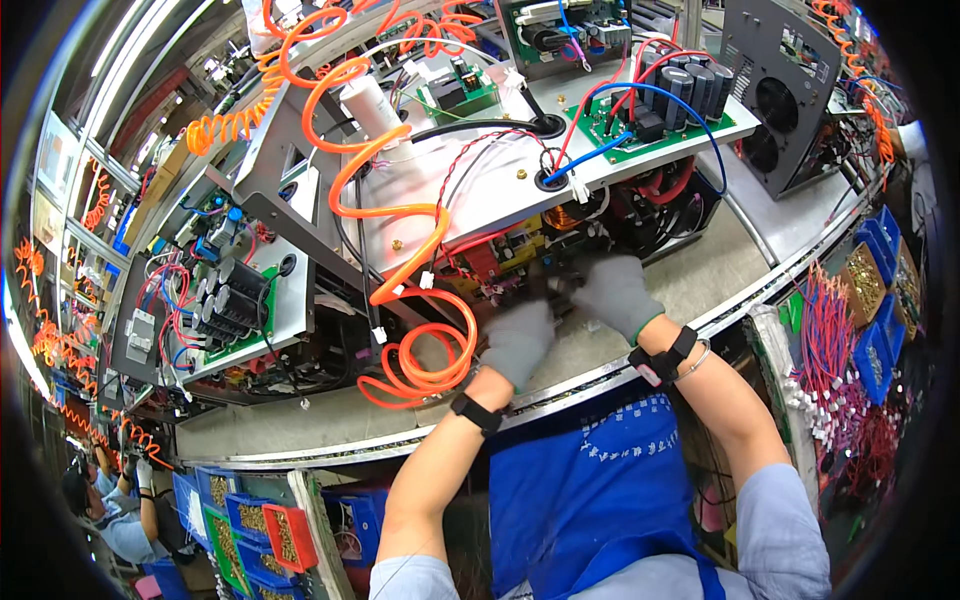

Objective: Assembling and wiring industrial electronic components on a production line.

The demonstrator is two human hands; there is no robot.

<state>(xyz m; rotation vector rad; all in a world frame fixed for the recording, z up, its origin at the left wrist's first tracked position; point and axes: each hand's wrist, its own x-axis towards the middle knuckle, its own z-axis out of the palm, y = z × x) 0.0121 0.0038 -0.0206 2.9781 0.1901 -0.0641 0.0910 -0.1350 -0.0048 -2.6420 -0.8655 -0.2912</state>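
Note:
Both my hands wear grey gloves and work at the low front side of an open power unit, under its silver metal plate (490,200). My left hand (520,340) is closed, its fingertips running into the dark gap among wires and parts. Beside it, my right hand (618,298) has its fingers curled in toward the same spot. What they pinch is too dark and blurred to make out. Above them, the plate carries a green circuit board (625,150) with black capacitors (690,90) and red and blue wires. A copper coil (570,215) shows below the plate.
A coiled orange air hose (425,240) hangs across the unit and loops beside my left hand. Other open units stand left (235,320) and right (780,100). Blue part bins (880,345), a red screw bin (290,538) and wire bundles (825,350) flank the bench. A co-worker (130,520) is at far left.

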